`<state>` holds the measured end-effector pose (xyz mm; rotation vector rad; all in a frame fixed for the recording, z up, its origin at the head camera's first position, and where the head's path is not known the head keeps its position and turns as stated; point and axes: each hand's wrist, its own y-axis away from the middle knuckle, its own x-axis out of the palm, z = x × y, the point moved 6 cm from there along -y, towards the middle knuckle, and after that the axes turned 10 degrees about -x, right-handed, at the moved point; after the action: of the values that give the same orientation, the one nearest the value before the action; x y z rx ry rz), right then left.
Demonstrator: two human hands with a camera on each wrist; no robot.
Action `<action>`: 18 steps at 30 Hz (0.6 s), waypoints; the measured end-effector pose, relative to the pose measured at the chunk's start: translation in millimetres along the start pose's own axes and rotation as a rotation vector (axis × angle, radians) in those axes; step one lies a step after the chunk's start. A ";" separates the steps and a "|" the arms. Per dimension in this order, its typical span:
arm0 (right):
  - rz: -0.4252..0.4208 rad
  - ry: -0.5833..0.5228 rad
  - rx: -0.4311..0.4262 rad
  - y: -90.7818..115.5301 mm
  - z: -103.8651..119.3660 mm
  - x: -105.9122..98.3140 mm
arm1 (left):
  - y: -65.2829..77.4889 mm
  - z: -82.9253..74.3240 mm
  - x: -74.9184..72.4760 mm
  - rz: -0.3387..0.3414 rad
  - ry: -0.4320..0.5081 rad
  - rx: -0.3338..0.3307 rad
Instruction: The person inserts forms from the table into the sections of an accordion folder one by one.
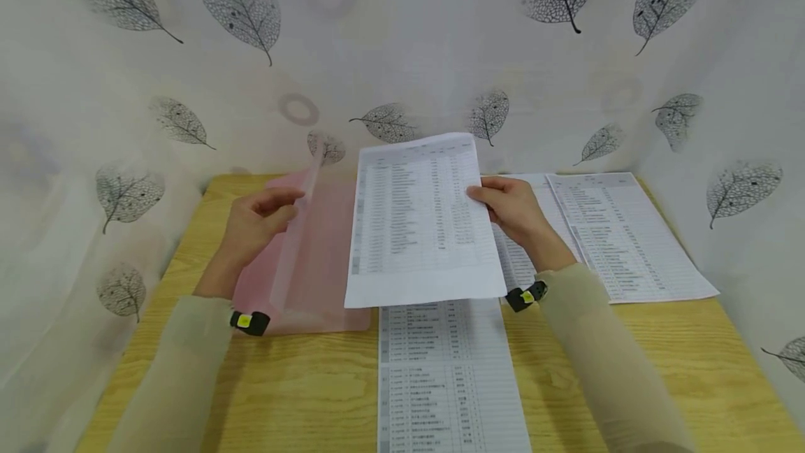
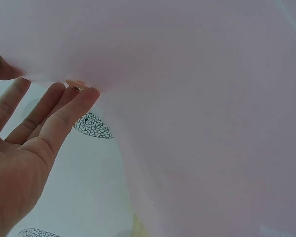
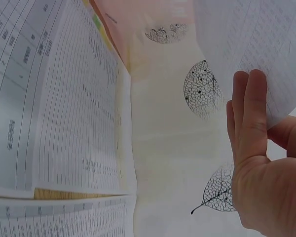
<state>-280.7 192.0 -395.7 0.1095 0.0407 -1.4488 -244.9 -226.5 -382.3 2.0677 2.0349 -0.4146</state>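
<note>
On the left of the table lies a translucent pink plastic folder point(image 1: 336, 250). My left hand point(image 1: 251, 224) pinches the edge of its raised cover, which stands up off the lower side. The cover point(image 2: 202, 108) fills most of the left wrist view, with the thumb and fingers at its edge. Between thumb and fingers, my right hand point(image 1: 512, 210) pinches the right edge of a white printed sheet point(image 1: 421, 222). This sheet is raised and tilted beside the folder. In the right wrist view, straight fingers point(image 3: 254, 106) lie along the back of the sheet.
Below the raised sheet, another printed page point(image 1: 449, 383) lies on the wooden table point(image 1: 308, 383) toward the front edge. Several printed sheets point(image 1: 629, 243) lie overlapping at the right, partly under the right arm. A white leaf-patterned curtain point(image 1: 402, 54) hangs behind and along both sides.
</note>
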 end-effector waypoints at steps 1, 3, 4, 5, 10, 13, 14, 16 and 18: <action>0.003 -0.006 0.001 -1.1 0.3 2.4 | 0.0 -0.1 0.2 -0.001 0.002 0.000; 0.004 -0.020 0.004 -3.4 1.0 7.2 | -0.1 -0.3 0.4 -0.002 0.009 0.001; 0.005 -0.030 0.005 -4.6 1.4 9.8 | -0.2 -0.5 0.4 -0.003 0.014 0.002; 0.005 -0.040 0.006 -6.0 1.7 12.4 | -0.2 -0.5 0.3 -0.005 0.016 0.003; -0.002 -0.079 0.010 -12.0 2.2 23.5 | -0.6 -0.9 0.6 -0.011 0.007 0.003; -0.007 -0.080 0.013 -14.2 1.6 29.7 | -0.6 -1.3 1.3 -0.012 0.001 0.000; -0.006 -0.073 0.013 -14.6 1.8 32.1 | -0.6 -1.5 1.6 -0.013 0.001 0.002; -0.003 -0.061 0.008 -15.3 2.3 36.8 | -0.5 -1.5 1.9 -0.016 0.000 0.003; -0.003 -0.050 0.004 -15.7 3.3 41.3 | -0.3 -1.7 2.2 -0.019 -0.004 0.006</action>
<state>-291.3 149.0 -397.1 0.0759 -0.0029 -1.4536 -245.2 -223.8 -381.5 2.0511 2.0550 -0.4286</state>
